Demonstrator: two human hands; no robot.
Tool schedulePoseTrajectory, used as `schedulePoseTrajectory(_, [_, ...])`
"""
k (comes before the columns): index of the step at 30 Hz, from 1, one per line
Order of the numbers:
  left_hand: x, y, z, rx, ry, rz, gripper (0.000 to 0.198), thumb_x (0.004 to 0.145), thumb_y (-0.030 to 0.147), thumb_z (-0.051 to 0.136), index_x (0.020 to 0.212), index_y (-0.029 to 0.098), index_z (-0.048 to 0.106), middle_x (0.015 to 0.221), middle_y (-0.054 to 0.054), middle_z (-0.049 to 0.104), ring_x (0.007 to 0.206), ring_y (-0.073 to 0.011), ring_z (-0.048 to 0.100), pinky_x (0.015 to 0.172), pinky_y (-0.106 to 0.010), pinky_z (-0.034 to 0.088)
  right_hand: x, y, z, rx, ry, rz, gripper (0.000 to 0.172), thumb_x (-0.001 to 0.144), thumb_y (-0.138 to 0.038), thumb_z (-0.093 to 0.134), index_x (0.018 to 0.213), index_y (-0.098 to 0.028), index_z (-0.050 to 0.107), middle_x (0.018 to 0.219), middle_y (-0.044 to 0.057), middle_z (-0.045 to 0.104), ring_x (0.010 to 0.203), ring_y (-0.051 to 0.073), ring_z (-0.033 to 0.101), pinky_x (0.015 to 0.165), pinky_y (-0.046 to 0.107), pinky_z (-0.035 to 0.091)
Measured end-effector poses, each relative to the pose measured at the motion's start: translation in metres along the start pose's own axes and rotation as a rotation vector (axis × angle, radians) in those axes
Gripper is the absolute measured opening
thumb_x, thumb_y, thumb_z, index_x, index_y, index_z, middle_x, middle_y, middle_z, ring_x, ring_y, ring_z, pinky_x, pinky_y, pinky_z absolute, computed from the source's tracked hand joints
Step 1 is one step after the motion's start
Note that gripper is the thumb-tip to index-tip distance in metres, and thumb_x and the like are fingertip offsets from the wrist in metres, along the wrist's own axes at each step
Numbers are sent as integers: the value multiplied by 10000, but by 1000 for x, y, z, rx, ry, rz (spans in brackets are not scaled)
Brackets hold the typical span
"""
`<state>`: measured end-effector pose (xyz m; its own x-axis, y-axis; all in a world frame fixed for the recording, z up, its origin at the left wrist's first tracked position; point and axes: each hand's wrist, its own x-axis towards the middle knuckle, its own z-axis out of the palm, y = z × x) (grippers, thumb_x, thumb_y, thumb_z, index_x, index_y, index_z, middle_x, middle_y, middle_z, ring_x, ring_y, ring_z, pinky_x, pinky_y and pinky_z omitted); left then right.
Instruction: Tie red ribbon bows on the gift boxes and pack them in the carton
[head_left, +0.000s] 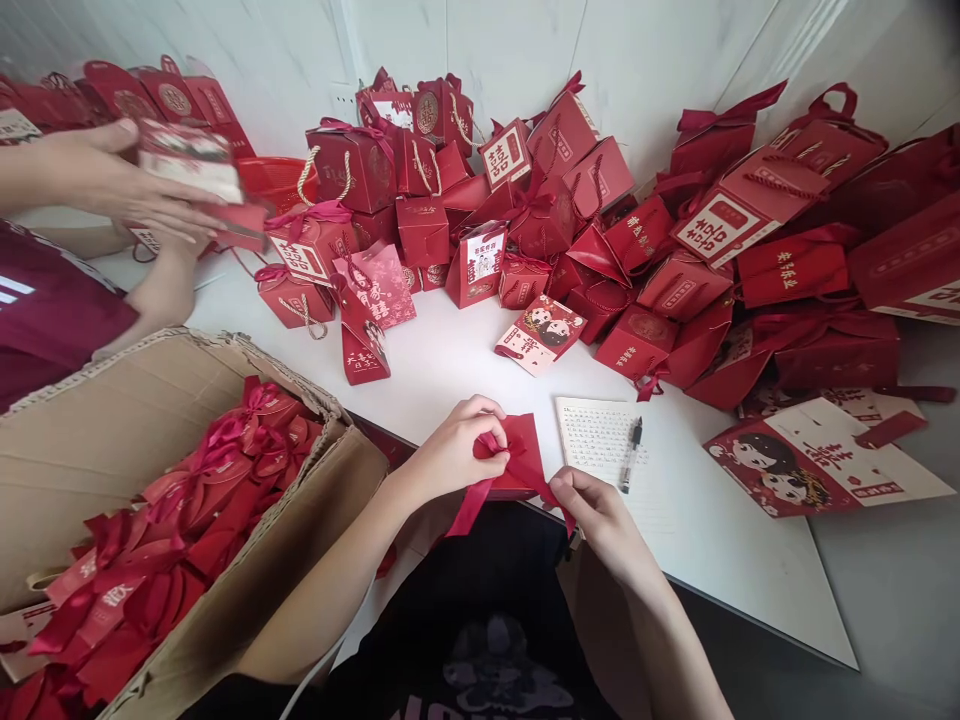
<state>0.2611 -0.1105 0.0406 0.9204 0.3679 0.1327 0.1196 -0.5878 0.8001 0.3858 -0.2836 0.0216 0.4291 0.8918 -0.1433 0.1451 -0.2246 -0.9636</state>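
Observation:
A small red gift box (528, 440) sits at the table's front edge, close to my body. Dark red ribbon (471, 508) runs across its top, with one tail hanging down at the left. My left hand (474, 440) pinches the ribbon near the middle of the box, thumb and forefinger together. At the box's right corner my right hand (592, 505) grips another end of the ribbon between thumb and fingers. A notebook (600, 440) with handwritten rows lies just to the right, a pen (631, 455) resting on it.
A cardboard box (352, 480) at the left holds many ribboned red boxes. Red gift boxes (420, 230) are piled along the wall. A flattened printed box (817, 455) lies at right. A co-worker's hands (150, 190) handle a box at upper left, beside a red basket (277, 180).

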Motion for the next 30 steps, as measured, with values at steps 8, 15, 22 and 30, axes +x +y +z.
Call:
schedulePoseTrajectory(8, [1,-1,1,13,17,-3,58,770,228,571,731,193,546,1085,-26,485,955,-156,539,884,-295,448,-18,2,-15,-98,-7,0,407,862,-531,472,630,-197,447,598,-13,439,561,140,419,533,249,339])
schedulePoseTrajectory(15, [1,-1,0,-11,0,-38,70,772,232,563,722,190,539,1098,-32,486,868,-145,551,833,-298,468,-29,3,-35,-255,-69,18,370,848,-518,513,656,-203,507,640,3,530,614,164,493,568,255,379])
schedulePoseTrajectory(22, [-2,-3,2,-27,120,52,105,773,256,585,860,199,567,1142,-60,503,1126,-207,472,987,-355,383,23,-30,-10,-402,282,-144,425,875,-573,395,723,-200,529,682,25,555,630,183,509,591,279,376])
schedulePoseTrajectory(30, [-13,14,15,396,411,-293,234,823,378,521,702,182,486,752,-40,510,778,-213,513,751,-376,455,47,-31,22,-397,268,-157,309,827,-405,548,604,-202,484,585,-20,492,529,144,451,533,262,347])
